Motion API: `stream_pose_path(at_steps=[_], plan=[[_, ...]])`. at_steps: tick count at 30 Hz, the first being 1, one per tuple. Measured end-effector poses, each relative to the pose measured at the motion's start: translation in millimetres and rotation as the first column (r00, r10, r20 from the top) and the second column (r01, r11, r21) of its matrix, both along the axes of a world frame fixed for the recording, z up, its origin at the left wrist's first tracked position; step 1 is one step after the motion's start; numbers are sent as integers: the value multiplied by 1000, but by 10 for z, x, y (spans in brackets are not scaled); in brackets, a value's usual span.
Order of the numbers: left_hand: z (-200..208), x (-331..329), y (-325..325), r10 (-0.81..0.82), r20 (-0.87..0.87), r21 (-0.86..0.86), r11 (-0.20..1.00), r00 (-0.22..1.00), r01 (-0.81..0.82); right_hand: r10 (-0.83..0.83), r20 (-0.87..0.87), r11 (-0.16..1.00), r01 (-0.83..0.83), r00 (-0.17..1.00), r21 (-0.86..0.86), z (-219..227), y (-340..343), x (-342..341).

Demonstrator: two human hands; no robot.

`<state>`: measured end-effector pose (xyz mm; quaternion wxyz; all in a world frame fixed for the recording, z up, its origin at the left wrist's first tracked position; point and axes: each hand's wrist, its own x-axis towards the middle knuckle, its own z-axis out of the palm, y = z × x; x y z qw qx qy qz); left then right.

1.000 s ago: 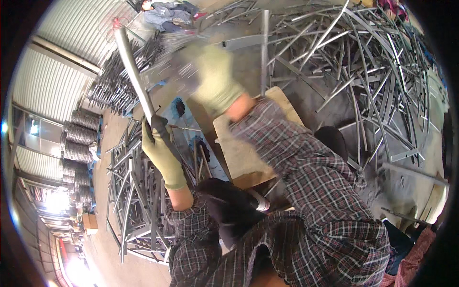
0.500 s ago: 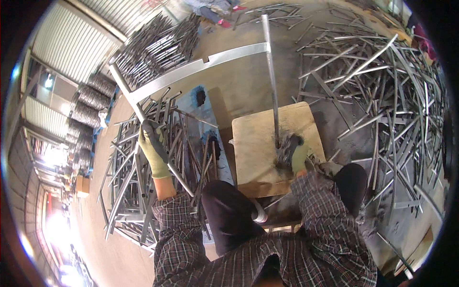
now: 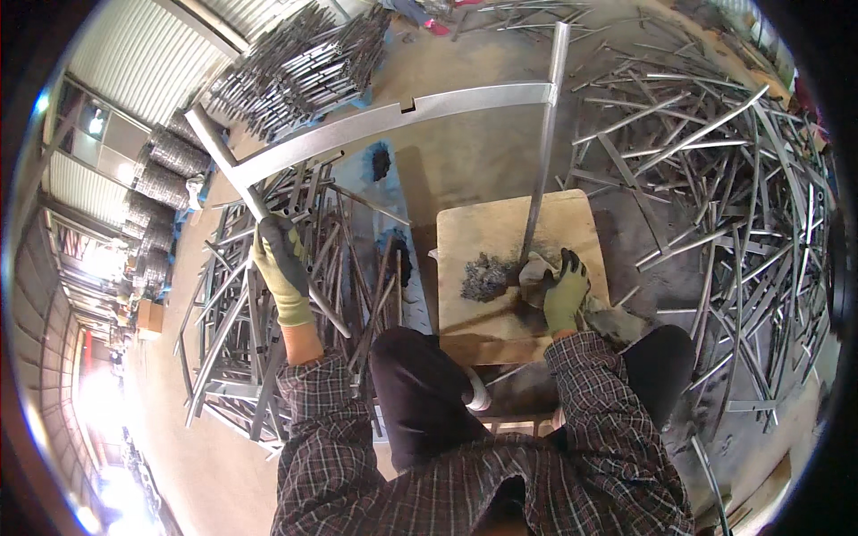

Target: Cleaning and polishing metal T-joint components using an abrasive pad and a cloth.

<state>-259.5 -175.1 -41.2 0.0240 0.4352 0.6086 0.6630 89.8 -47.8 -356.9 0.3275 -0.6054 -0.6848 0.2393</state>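
Observation:
A metal frame (image 3: 487, 98), two tubes joined by a flat notched crossbar, stands tilted in front of me. My left hand (image 3: 284, 263), in a green and dark grey glove, is wrapped round its left tube. The right tube's lower end reaches the square wooden board (image 3: 465, 228) before my knees. Beside that end my right hand (image 3: 565, 293), gloved alike, grips a crumpled grey rag (image 3: 534, 275). A dark clump like steel wool (image 3: 487, 277) lies on the board just left of the rag. Another grey cloth (image 3: 617, 326) lies by my right knee.
Loose metal tubes (image 3: 241, 330) are heaped on my left and more metal pieces (image 3: 715, 179) on my right. A blue sheet (image 3: 357, 192) with dark holes lies left of the board. Farther back are a stack of tubes (image 3: 304, 71), wire coils (image 3: 170, 183) and a cardboard box (image 3: 149, 317).
My right hand has left the dark clump, which now lies on the board, and holds the grey rag. The frame's top has shifted to the right; my left hand keeps its tube.

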Motion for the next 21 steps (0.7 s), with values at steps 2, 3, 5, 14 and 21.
stream_pose_path(at_steps=[2, 3, 5, 14, 21], plan=[[4, 122, -31, -31, 42, 20, 999, 999, 30, -2, 346, 989, 53, 938, -138, 22, -64, 151], [-9, 185, 1, -48, 37, 27, 999, 998, 47, -25, 361, 989, 76, 932, -126, -102, -116, 222], [-3, 224, -74, -49, 0, 7, 999, 999, 49, 76, 424, 987, -8, 902, -161, -237, -241, 304], [-169, 551, -555, -60, 8, 100, 993, 998, 59, 126, 405, 992, -112, 905, -59, -536, -548, 482], [-354, 721, -975, -111, -99, 97, 988, 989, 120, -260, -531, 943, 331, 807, 43, 145, -401, 750]])
